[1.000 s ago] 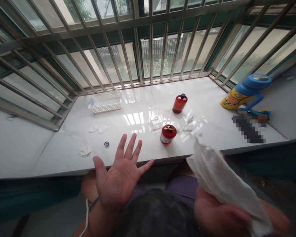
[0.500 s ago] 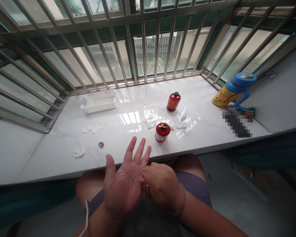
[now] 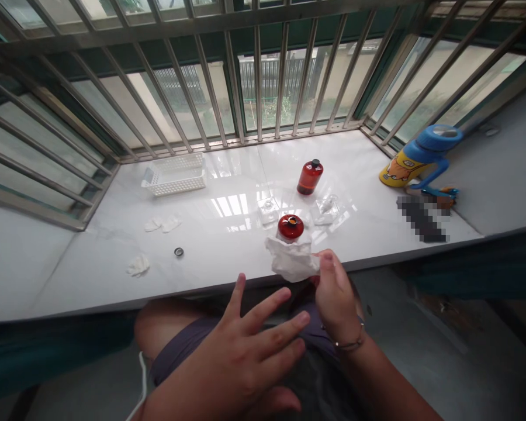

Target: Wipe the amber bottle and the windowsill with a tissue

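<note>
Between the thumb and fingers of my right hand (image 3: 336,292) a crumpled white tissue (image 3: 293,260) is pinched. It spreads out to the left and covers the lower front of an uncapped red bottle (image 3: 290,225) near the counter's front edge. My left hand (image 3: 256,345) is turned back upward, its fingers spread with nothing in them, below and left of the tissue. Behind stands a second red bottle (image 3: 310,177) with a black top. A small dark ring-shaped cap (image 3: 179,252) lies on the counter to the left.
The white counter (image 3: 228,251) also holds a white perforated basket (image 3: 179,188), crumpled white scraps (image 3: 139,266), clear plastic packets (image 3: 269,210) and a blue-and-yellow water bottle (image 3: 414,158). Metal bars (image 3: 283,82) stand along the window behind.
My right hand has moved away from my left hand toward the right, with the tissue now spread out from it. My left hand has turned from palm up to back up.
</note>
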{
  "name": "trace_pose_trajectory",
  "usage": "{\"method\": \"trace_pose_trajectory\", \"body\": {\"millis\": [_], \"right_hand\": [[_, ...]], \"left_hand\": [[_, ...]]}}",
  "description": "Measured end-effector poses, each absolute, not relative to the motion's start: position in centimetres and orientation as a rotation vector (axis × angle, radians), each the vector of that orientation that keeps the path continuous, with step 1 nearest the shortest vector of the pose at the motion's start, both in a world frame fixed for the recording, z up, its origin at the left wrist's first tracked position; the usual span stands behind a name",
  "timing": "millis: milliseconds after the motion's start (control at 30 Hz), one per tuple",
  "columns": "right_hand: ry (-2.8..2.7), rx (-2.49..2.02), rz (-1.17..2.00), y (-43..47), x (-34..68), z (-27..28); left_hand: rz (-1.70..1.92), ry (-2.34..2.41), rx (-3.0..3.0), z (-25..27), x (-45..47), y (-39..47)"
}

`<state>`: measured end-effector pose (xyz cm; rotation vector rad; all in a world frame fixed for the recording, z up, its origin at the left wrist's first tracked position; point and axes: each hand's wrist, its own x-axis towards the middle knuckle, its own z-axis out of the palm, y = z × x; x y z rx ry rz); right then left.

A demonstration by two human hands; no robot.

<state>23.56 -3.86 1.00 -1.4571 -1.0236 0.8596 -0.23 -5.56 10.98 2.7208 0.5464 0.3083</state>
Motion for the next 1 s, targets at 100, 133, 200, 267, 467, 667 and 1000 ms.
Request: {"method": "trace_pose_trajectory", "body": {"millis": [100, 133, 200, 267, 467, 667, 1000], "right_hand": [[-0.919, -1.437, 0.802, -3.4, 24.8, 0.9], [-0.919, -1.432, 0.788, -3.4, 24.9, 1.0], [-0.943, -1.435, 0.746, -3.8, 24.8, 1.8], [-1.028, -1.413, 0.673, -4.5, 24.2, 3.2], [-1.842, -0.921, 0.976, -6.2, 21.5, 7.3], [-2.135, -1.224, 1.052, -5.6, 20.3, 6.2], [-2.066, -0.908, 1.282, -4.6, 21.5, 5.0]], "left_hand": [[0.281, 0.474, 2.881, 10.9, 0.1, -5.7], [0.285, 0.473, 2.891, 10.7, 0.2, -5.7], [0.302, 0.489, 2.895, 10.2, 0.5, -5.6], [0.314, 0.502, 2.886, 9.6, 0.8, -5.6], [0.260, 0.576, 2.787, 8.2, 1.7, -5.6], [0.153, 0.571, 2.699, 7.8, 1.5, -5.7], [0.186, 0.540, 2.679, 7.4, 1.5, -6.6]]}}
